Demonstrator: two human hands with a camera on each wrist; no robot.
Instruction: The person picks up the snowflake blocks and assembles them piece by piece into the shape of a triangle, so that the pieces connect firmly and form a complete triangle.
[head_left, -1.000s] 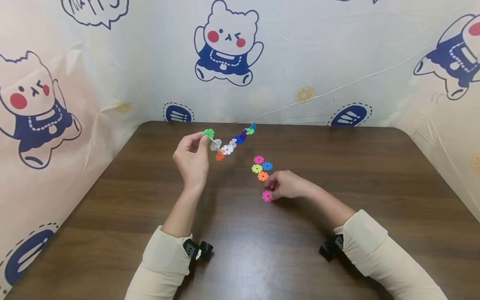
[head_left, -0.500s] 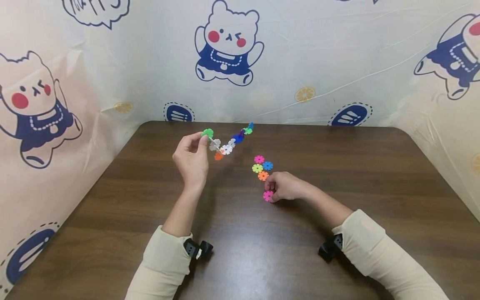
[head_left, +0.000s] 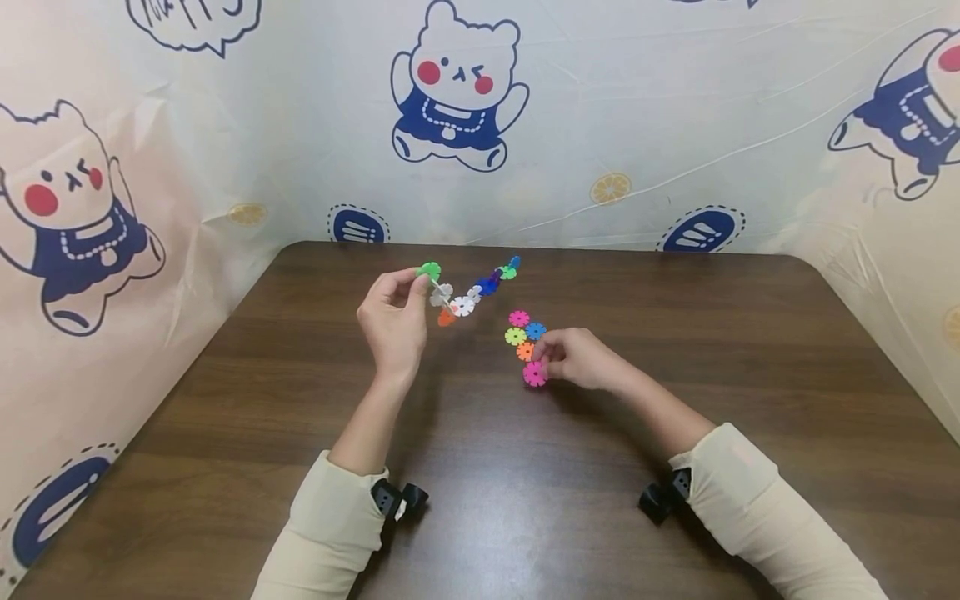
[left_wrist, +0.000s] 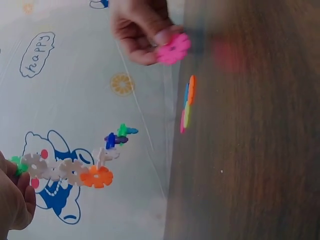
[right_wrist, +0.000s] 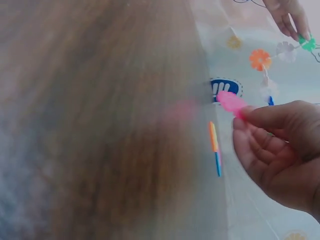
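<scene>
Right hand, right of centre in head view: grip narrow, thumb and fingers pinching pink disc above bench. Just beyond, near frame centre, four loose discs lying on bench: orange disc, yellow disc, blue disc, second pink disc. Left hand, left of centre: grip narrow, pinching green disc ending multicoloured chain.

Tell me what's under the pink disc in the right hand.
Under the held pink disc, the wrist views show brown tabletop with a blurred pink reflection. In the head view, the disc and right hand hide a patch of tabletop from sight.
</scene>
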